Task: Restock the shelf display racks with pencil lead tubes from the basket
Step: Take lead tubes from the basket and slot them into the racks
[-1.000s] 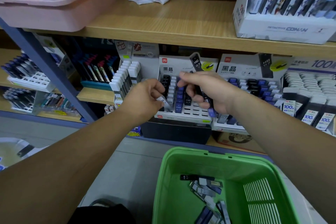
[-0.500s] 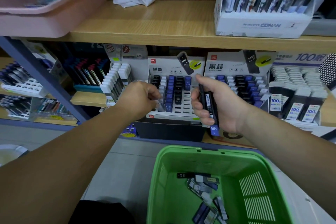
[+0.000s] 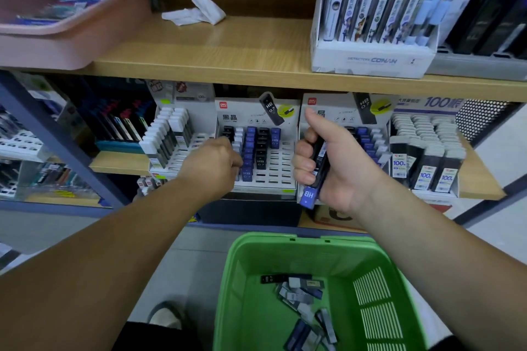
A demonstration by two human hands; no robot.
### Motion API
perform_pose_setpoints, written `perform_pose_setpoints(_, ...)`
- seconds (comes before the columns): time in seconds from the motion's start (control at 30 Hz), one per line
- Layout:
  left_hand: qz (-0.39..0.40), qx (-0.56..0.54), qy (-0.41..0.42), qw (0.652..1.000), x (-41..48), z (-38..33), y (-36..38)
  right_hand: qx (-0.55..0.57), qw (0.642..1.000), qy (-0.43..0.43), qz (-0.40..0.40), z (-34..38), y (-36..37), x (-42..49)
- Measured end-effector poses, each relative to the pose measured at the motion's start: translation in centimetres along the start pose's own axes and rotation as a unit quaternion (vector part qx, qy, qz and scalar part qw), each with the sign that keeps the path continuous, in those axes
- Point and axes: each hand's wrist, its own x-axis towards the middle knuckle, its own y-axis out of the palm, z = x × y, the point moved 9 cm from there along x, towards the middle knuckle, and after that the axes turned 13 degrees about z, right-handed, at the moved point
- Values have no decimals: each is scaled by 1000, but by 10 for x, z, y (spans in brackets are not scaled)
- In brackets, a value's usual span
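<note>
Tubes (image 3: 309, 195) clasped in right grip (image 3: 333, 171), rack (image 3: 278, 162) just left of it; left grip (image 3: 212, 164) against rack, hold not discernible.

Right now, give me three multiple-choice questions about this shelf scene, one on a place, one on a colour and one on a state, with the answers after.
1. Where does the crumpled paper lie?
A on the floor; B on a chair; C on the upper shelf

2. What colour is the basket?
A green; B red; C yellow

3. What is the right hand doing?
A hanging open and empty; B gripping lead tubes; C lying flat on the floor

Answers:
1 C, it sits on the top wooden board.
2 A, its walls and rim are bright green.
3 B, its fingers curl round dark tubes, and a blue cap sticks out below.
</note>
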Motion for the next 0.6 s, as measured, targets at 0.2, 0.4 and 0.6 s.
perform_pose_setpoints(0.2,-54,-272,20,961,-30,-52,-35,78,993,-58,-70,6,-19,-5)
perform_pose_setpoints(0.4,109,-661,-20,742,-43,-96,10,89,989,-90,-78,10,-21,0)
perform_pose_setpoints(0.6,153,-662,-36,732,-38,-80,14,77,984,-118,-105,17,-33,13)
